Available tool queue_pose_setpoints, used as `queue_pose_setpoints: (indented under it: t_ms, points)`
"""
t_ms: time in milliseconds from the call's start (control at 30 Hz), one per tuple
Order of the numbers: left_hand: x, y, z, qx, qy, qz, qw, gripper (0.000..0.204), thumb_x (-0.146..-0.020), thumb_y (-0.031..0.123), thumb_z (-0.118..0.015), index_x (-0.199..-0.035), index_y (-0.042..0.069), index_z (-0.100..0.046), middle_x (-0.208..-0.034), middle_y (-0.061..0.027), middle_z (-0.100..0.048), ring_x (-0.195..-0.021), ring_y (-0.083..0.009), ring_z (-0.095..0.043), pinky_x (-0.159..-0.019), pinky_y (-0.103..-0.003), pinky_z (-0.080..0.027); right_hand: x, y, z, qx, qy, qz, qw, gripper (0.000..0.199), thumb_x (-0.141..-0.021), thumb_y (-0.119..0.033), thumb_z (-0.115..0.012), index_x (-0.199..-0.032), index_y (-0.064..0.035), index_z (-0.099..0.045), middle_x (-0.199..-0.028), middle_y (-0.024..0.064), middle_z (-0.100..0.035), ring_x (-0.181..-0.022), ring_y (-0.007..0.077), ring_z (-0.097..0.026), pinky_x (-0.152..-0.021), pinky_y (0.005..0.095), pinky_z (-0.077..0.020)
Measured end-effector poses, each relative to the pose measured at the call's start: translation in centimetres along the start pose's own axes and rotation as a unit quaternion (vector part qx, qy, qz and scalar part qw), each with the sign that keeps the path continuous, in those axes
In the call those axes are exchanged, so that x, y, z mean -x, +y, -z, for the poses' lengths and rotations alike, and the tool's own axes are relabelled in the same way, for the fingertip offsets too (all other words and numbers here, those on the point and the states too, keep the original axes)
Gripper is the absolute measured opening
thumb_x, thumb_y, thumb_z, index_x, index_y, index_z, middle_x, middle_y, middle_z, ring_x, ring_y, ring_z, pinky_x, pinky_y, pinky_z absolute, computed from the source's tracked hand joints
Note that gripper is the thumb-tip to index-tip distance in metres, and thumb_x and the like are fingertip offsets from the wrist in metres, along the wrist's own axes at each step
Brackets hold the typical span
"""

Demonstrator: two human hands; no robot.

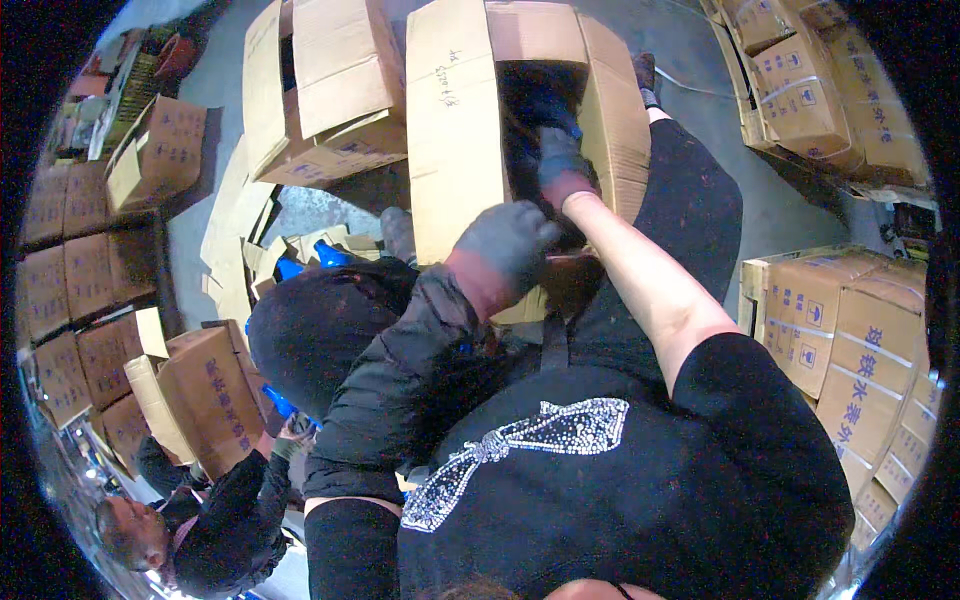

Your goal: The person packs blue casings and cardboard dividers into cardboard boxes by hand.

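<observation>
Grey floor [700,85] is showing between stacked cartons [85,275] at left and strapped cartons [870,370] at right. Open carton [450,140] is standing before the person, dark interior showing. Gloved right hand [565,165] is resting at the opening, fingers curling; gloved left hand [505,245] is hanging over the near edge. Whether either is gripping anything: cannot tell. Step, by judgement: working inside the carton; next move is probably calling for clearance past the side flaps.

Box [535,35] open btwn flaps [455,140]; L hand [505,245] crowds nr-L corner, R hand [566,165] the R side.
</observation>
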State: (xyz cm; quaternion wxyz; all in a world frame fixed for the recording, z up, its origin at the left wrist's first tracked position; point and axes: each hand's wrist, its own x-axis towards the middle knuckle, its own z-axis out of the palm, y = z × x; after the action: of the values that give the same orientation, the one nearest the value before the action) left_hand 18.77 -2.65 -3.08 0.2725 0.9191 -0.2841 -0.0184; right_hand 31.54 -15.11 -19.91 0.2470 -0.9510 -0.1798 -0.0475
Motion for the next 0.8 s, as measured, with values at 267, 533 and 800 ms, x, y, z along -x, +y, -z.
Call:
queue_pose_setpoints:
  t_ms: [267,533,800]
  points:
    - [4.6,-1.8,6.6,-0.155,-0.039,0.304,0.939,0.017,-0.079,0.024,-0.057,-0.082,0.007,-0.06,-0.08,-0.0134,-0.06,-0.079,-0.0307,-0.06,-0.064,-0.043,-0.048,1.8,-1.8,2.6,-0.021,-0.261,-0.139,0.955,0.044,-0.082,-0.019,-0.05,-0.123,-0.003,-0.047,-0.122,0.0222,-0.051,-0.11,0.035,-0.051,-0.094,0.0383,-0.04]
    - [7.4,-8.5,3.0,-0.136,-0.087,0.501,0.851,0.043,-0.081,0.043,-0.056,-0.1,0.005,-0.057,-0.097,-0.0198,-0.059,-0.091,-0.0364,-0.06,-0.08,-0.044,-0.048,3.6,2.9,-5.1,0.059,-0.284,-0.277,0.916,0.042,-0.076,-0.027,-0.06,-0.109,-0.0012,-0.058,-0.116,0.0217,-0.056,-0.106,0.0366,-0.055,-0.091,0.0414,-0.0443]
    - [6.7,-9.3,2.7,-0.02,-0.024,0.472,0.881,0.044,-0.082,0.04,-0.053,-0.105,0.004,-0.059,-0.107,-0.0188,-0.06,-0.101,-0.0341,-0.057,-0.085,-0.042,-0.046,-0.6,-1.5,5.9,-0.292,-0.289,-0.35,0.842,0.043,-0.074,-0.028,-0.067,-0.107,-0.0011,-0.057,-0.089,0.0109,-0.062,-0.077,0.0199,-0.059,-0.072,0.0337,-0.0483]
